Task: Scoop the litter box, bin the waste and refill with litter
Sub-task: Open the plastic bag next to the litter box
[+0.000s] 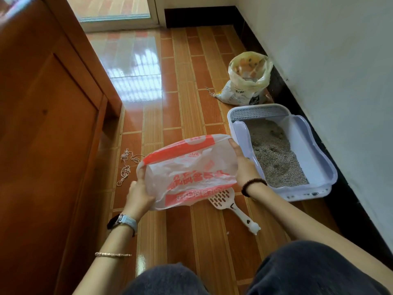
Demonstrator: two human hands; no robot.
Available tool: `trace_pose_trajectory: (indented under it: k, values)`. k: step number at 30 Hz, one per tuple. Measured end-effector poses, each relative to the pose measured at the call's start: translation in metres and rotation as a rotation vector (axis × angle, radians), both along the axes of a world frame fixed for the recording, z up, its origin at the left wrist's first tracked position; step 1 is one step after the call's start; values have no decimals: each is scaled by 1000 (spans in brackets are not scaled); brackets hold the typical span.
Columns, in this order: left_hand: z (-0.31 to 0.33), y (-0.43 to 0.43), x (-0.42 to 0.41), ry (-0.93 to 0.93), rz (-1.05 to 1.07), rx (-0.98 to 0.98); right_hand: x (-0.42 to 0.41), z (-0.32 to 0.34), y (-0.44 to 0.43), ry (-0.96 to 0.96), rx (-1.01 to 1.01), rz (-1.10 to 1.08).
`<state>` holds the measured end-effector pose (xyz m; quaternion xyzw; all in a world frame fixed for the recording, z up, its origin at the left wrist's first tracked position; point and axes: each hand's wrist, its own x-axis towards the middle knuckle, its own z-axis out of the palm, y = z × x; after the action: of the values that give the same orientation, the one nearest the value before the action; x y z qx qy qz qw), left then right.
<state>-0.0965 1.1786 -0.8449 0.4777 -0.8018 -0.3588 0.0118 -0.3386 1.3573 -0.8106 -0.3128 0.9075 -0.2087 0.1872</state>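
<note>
The left hand [138, 193] and right hand [244, 167], held apart, each grip an edge of the red-and-white plastic bag [191, 169], stretching its mouth open. Just right of the right hand sits the litter box [319, 160], its litter lumpy and seemingly unscooped. Beyond the right hand, the litter sack [248, 81] stands open. The scoop [231, 206] lies ungripped beneath the bag. By my judgement, scooping, binning and refilling all remain.

Orange wooden cabinet [42, 124] at left, tangled string [127, 165] on glossy tiled floor [180, 81], white wall [340, 60] at right
</note>
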Motion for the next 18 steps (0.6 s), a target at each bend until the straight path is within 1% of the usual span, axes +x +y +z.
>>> trace_pose_trajectory:
  k: [2,4,6,8,10,12,13,14,15,16,18]
  values:
    - [4,-1,-4,38,15,66,2,3,2,-205,-157,-78]
    - [11,3,-10,91,44,194,2,4,6,-398,-290,-156]
    - [16,6,-15,223,118,331,1,-1,5,-580,-389,-265]
    - [14,7,-18,369,286,464,-3,-9,3,-819,-523,-406]
    - [7,3,-20,484,521,609,-11,-15,1,-1035,-676,-528]
    - [5,1,-18,562,732,719,-18,-18,3,-1117,-732,-602]
    - [3,-1,-16,595,795,759,-21,-20,4,-1135,-736,-624]
    - [0,-1,-15,616,806,796,-23,-21,6,-1153,-743,-634]
    - [0,1,-13,626,766,818,-24,-22,7,-1152,-745,-636]
    - [0,4,-13,619,707,798,-24,-22,7,-1144,-746,-625]
    - [3,10,-15,572,582,673,-22,-18,6,-1040,-673,-563]
